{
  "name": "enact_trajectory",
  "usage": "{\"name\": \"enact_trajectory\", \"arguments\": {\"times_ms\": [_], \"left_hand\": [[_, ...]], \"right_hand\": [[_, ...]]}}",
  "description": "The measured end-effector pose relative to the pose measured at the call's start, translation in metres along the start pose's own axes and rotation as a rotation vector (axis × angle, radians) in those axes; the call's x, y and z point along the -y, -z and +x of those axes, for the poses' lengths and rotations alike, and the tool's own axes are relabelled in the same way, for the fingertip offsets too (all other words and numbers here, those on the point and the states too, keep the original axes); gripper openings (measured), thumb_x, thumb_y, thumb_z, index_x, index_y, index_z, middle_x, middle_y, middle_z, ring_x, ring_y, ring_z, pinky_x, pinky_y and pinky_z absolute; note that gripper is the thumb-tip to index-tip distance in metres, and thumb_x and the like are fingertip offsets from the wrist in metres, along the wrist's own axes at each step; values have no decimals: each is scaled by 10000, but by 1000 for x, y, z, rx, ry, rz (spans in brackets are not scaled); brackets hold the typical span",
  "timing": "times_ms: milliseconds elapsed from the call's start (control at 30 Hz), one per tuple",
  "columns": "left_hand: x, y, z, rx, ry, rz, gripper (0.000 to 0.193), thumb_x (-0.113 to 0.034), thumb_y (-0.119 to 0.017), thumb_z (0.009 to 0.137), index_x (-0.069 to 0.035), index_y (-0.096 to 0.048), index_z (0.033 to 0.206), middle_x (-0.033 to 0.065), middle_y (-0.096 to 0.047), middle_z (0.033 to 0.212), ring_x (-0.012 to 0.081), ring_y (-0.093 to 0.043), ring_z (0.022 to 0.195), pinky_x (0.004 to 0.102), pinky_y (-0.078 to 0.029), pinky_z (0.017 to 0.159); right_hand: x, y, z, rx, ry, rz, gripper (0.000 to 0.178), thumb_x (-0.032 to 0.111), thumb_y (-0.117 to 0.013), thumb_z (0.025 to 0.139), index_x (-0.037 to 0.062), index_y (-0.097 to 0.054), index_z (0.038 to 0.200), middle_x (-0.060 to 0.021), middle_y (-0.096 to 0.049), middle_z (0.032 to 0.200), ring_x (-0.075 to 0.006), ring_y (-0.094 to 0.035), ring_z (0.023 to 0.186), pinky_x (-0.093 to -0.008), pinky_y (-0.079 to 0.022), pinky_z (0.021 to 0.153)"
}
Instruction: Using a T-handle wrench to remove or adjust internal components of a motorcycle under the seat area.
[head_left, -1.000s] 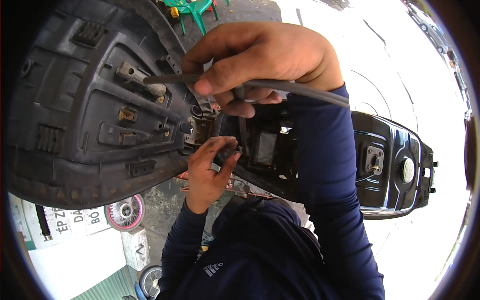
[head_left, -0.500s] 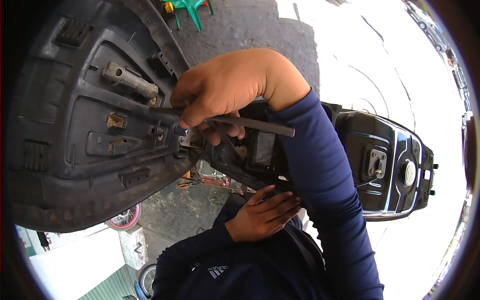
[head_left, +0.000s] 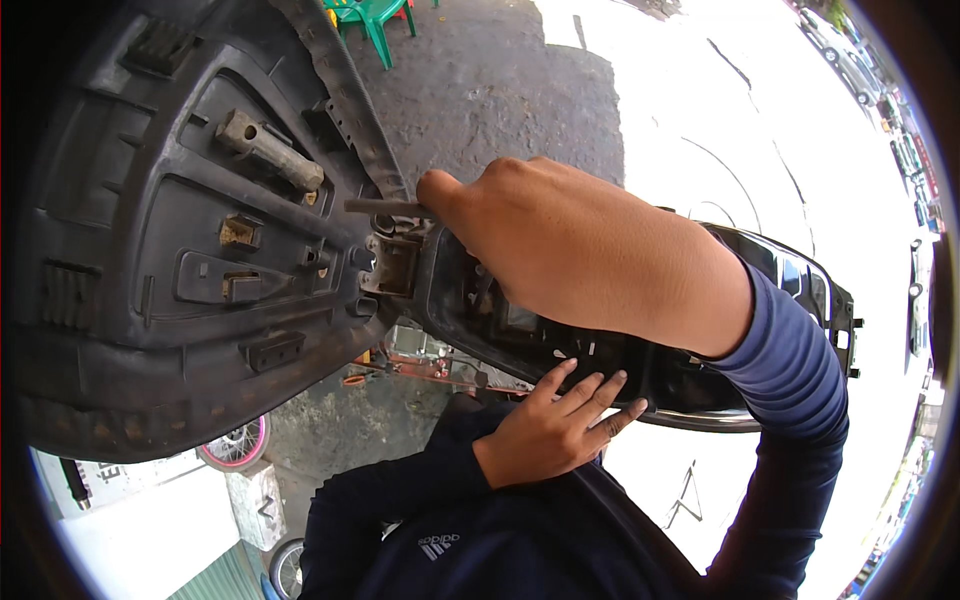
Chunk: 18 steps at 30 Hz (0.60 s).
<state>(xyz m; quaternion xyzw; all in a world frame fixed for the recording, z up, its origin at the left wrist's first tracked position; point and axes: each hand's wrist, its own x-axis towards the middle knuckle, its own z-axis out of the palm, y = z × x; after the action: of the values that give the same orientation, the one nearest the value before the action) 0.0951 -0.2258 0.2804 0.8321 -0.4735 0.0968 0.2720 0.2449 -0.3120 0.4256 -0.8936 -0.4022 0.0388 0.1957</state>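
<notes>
Rod (head_left: 385,208) in right hand (head_left: 580,250), above motorcycle (head_left: 683,380).
Right hand is wrapped around the rod, its free end toward the seat underside (head_left: 110,215); left hand (head_left: 555,435), fingers spread, at motorcycle's near edge.

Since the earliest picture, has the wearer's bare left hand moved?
Yes: the bare left hand has moved rightward and bodyward, away from the dusty brown bracket beside the upturned black plastic seat.
</notes>
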Motion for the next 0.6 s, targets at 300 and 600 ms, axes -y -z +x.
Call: {"name": "enact_trajectory", "arguments": {"times_ms": [300,600], "left_hand": [[5,-22,16,-6,-69,-38,606,-202,-649,853,-126,-540,1445,32,-590,806,127,-548,675,272,-390,554],[5,-17,19,-15,-48,-45,567,-196,-647,861,-131,-570,1419,51,-646,883,141,-621,770,267,-457,616]], "right_hand": [[6,-4,-19,14,80,-214,354,18,-608,897,-130,-535,1210,-155,-665,711,-306,-718,688,-371,-589,555],[5,-6,-16,51,39,-217,288,80,-679,864,-98,-560,1056,-118,-680,716,-298,-721,693,-347,-595,568]]}}
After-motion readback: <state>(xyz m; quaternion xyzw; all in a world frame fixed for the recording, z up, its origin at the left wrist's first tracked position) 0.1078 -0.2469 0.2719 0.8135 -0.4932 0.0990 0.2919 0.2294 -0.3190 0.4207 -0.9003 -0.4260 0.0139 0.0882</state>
